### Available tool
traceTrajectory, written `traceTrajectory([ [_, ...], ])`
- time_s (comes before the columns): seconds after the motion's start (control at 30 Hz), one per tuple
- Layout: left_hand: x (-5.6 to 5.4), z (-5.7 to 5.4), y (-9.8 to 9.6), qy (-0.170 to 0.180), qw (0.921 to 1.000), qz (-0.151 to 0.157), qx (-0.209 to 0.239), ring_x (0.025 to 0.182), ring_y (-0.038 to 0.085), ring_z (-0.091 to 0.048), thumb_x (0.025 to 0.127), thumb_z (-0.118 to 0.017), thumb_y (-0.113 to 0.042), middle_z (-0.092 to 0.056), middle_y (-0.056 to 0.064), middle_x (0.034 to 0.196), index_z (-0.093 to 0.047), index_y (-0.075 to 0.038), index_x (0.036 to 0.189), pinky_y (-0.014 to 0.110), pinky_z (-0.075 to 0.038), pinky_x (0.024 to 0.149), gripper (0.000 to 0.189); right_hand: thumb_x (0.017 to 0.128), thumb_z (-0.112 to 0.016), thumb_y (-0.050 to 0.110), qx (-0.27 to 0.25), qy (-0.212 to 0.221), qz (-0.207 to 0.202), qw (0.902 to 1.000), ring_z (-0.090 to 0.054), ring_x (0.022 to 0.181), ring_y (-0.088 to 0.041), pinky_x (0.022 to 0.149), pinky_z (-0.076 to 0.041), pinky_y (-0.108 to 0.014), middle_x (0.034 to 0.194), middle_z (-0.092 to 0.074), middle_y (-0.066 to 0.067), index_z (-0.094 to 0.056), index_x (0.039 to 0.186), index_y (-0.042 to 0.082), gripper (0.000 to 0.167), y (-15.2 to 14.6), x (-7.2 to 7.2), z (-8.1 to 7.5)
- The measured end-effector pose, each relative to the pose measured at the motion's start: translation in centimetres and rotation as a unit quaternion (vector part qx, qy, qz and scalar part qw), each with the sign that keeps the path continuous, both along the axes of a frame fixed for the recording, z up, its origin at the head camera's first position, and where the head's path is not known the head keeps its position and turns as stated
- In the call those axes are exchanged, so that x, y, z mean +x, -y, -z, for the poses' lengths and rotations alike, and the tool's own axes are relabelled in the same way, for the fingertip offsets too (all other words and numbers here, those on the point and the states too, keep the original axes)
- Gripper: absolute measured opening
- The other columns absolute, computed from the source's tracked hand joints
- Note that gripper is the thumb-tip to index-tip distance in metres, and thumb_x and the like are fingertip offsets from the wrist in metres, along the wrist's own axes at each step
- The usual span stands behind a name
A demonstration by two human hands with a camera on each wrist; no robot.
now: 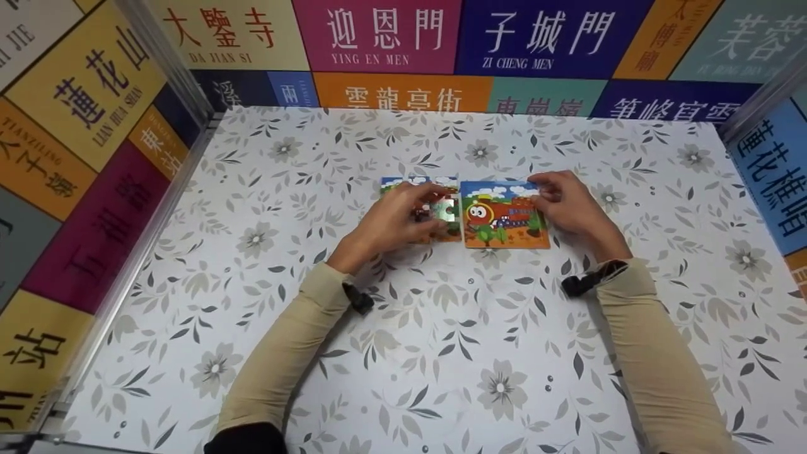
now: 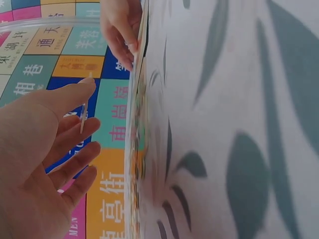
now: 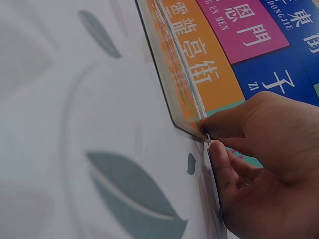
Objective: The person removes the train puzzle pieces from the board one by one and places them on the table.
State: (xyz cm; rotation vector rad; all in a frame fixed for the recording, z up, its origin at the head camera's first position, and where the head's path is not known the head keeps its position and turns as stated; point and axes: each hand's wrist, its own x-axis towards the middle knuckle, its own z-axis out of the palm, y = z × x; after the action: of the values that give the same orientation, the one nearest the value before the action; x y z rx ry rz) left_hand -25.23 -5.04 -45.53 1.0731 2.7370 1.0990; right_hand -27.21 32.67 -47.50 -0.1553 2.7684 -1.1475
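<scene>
My left hand (image 1: 394, 217) is over a jigsaw puzzle (image 1: 389, 183) with a blue sky and orange ground, hiding much of it. Between its thumb and a finger it pinches a thin puzzle piece (image 2: 83, 118), seen edge-on in the left wrist view; the other fingers are loosely bent. To the right of the puzzle lies a square picture card (image 1: 504, 214) of a red cartoon train with big eyes. My right hand (image 1: 570, 205) holds that card by its right edge near the upper corner, with curled fingers, as the right wrist view (image 3: 269, 159) also shows.
The table cover (image 1: 441, 353) is white with grey flowers and leaves. Colourful panels (image 1: 391, 38) with large printed characters stand along the back and both sides. A black wrist strap (image 1: 358, 297) shows at my left cuff, another (image 1: 583, 284) at my right.
</scene>
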Motion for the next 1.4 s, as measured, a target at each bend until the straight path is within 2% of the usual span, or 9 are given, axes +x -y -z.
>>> traceTrajectory([
  [0.17,0.2,0.1,0.9,0.01,0.9998,-0.017,-0.008,0.12,0.027,-0.069,0.098,-0.082,-0.04,-0.073,0.004,0.13,-0.064,-0.017,0.15,0.041,-0.058,0.101,0.06,0.11,-0.061,0.018,0.002,0.002,-0.002,1.0,-0.059,0.134,-0.04,0.118,-0.047,-0.057,0.146,-0.046,-0.024,-0.057,0.155,0.006,0.047,0.1,-0.1,0.1],
  [0.33,0.3,0.3,1.8,0.027,0.9987,-0.035,-0.024,0.122,0.025,-0.067,0.096,-0.084,-0.039,-0.072,0.003,0.131,-0.063,-0.018,0.151,0.041,-0.056,0.102,0.062,0.109,-0.061,0.016,0.002,0.003,-0.001,1.0,-0.058,0.133,-0.04,0.118,-0.047,-0.057,0.148,-0.046,-0.025,-0.057,0.155,0.007,0.047,0.1,-0.1,0.1],
  [0.63,0.3,0.6,3.4,0.018,0.9992,-0.028,-0.021,0.111,0.022,-0.067,0.099,-0.081,-0.038,-0.072,0.003,0.131,-0.066,-0.014,0.146,0.041,-0.056,0.092,0.055,0.11,-0.062,0.018,-0.001,0.012,0.002,0.9999,-0.057,0.136,-0.039,0.12,-0.045,-0.056,0.15,-0.046,-0.023,-0.057,0.155,0.009,0.047,0.4,-0.1,0.0],
  [0.87,0.2,0.9,4.6,0.032,0.9988,-0.034,-0.016,0.104,0.024,-0.065,0.098,-0.083,-0.034,-0.07,-0.002,0.12,-0.068,-0.02,0.144,0.039,-0.054,0.087,0.051,0.11,-0.062,0.016,-0.008,0.014,0.005,0.9999,-0.056,0.138,-0.04,0.121,-0.045,-0.056,0.15,-0.045,-0.023,-0.057,0.155,0.009,0.047,0.4,0.0,0.0],
  [0.97,0.2,1.0,5.1,0.044,0.9979,-0.039,-0.026,0.106,0.023,-0.064,0.098,-0.083,-0.033,-0.069,0.0,0.118,-0.067,-0.018,0.145,0.04,-0.055,0.089,0.053,0.109,-0.062,0.016,-0.008,0.011,0.003,0.9999,-0.056,0.138,-0.04,0.121,-0.045,-0.057,0.15,-0.045,-0.023,-0.057,0.155,0.008,0.047,0.3,0.0,-0.1],
  [1.13,0.1,0.8,5.9,0.063,0.996,-0.047,-0.042,0.114,0.021,-0.068,0.097,-0.085,-0.032,-0.072,0.004,0.127,-0.063,-0.013,0.149,0.041,-0.057,0.1,0.06,0.109,-0.062,0.016,-0.01,0.004,-0.003,0.9999,-0.057,0.134,-0.039,0.12,-0.046,-0.056,0.147,-0.045,-0.025,-0.057,0.155,0.006,0.047,0.2,0.0,-0.1],
  [1.2,0.1,0.7,6.2,0.066,0.9956,-0.047,-0.047,0.116,0.021,-0.068,0.096,-0.085,-0.029,-0.073,0.004,0.13,-0.066,-0.012,0.146,0.041,-0.057,0.103,0.056,0.109,-0.062,0.016,-0.009,0.004,-0.002,1.0,-0.057,0.133,-0.038,0.119,-0.047,-0.056,0.147,-0.046,-0.024,-0.057,0.155,0.006,0.047,0.2,0.0,-0.1],
  [1.4,0.1,0.4,6.8,0.073,0.9945,-0.045,-0.06,0.113,0.02,-0.068,0.092,-0.089,-0.026,-0.076,0.0,0.127,-0.073,-0.015,0.135,0.04,-0.056,0.102,0.047,0.109,-0.062,0.016,-0.001,0.006,0.004,1.0,-0.057,0.133,-0.037,0.119,-0.046,-0.056,0.147,-0.046,-0.024,-0.057,0.155,0.008,0.047,0.1,0.0,-0.2],
])
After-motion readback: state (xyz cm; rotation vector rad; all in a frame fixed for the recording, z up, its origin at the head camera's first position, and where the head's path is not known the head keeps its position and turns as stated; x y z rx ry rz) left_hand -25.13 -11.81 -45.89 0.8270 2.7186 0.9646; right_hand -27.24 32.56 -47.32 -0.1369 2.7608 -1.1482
